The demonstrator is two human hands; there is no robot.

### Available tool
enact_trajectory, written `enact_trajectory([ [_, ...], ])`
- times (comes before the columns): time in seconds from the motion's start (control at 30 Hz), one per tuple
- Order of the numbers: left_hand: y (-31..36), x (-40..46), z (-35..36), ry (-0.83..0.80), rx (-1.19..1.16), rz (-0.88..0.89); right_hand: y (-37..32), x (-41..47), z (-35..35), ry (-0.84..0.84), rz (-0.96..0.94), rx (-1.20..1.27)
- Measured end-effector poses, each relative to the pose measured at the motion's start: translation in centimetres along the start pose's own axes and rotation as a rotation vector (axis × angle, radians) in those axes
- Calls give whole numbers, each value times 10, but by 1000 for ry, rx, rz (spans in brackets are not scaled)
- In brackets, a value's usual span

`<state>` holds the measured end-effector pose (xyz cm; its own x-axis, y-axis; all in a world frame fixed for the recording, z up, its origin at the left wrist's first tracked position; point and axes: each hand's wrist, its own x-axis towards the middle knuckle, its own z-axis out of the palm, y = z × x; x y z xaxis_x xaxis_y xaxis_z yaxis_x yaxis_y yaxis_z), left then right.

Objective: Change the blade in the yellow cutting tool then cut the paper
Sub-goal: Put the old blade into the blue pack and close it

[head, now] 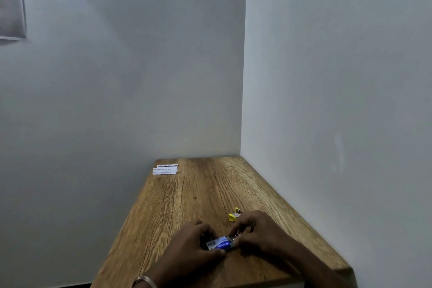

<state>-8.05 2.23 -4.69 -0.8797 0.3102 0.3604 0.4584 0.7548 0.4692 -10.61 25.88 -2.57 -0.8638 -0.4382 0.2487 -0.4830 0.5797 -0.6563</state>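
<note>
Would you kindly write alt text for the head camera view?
Two hands, left and right, hold a small blue packet over a wooden table in a white corner. A yellow tool piece lies just beyond; printed paper sits at the far edge.

Left hand (196, 239), right hand (256, 229) together, fingers curled

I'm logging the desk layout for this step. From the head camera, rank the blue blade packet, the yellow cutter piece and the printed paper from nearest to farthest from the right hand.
Measured from the right hand:
1. Blue blade packet: pinched at its right end, with the left hand on the other end.
2. Yellow cutter piece: just beyond the fingers, on the table.
3. Printed paper: far back-left corner by the wall.
</note>
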Motion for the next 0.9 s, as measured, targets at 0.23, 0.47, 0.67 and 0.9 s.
enact_trajectory([
  [0.23, -1, 0, 0, 6, 1, 2, 1, 1, 3, 13, -25, -23],
  [0.47, -1, -1, 0, 13, -4, 5, 0, 0, 4, 20, -39, 3],
  [0.67, -2, -1, 1, 6, -8, -3, 0, -5, 4, 57, -74, 28],
  [0.9, -1, 0, 0, 0, 2, -3, 1, -8, 3, 22, -93, -38],
])
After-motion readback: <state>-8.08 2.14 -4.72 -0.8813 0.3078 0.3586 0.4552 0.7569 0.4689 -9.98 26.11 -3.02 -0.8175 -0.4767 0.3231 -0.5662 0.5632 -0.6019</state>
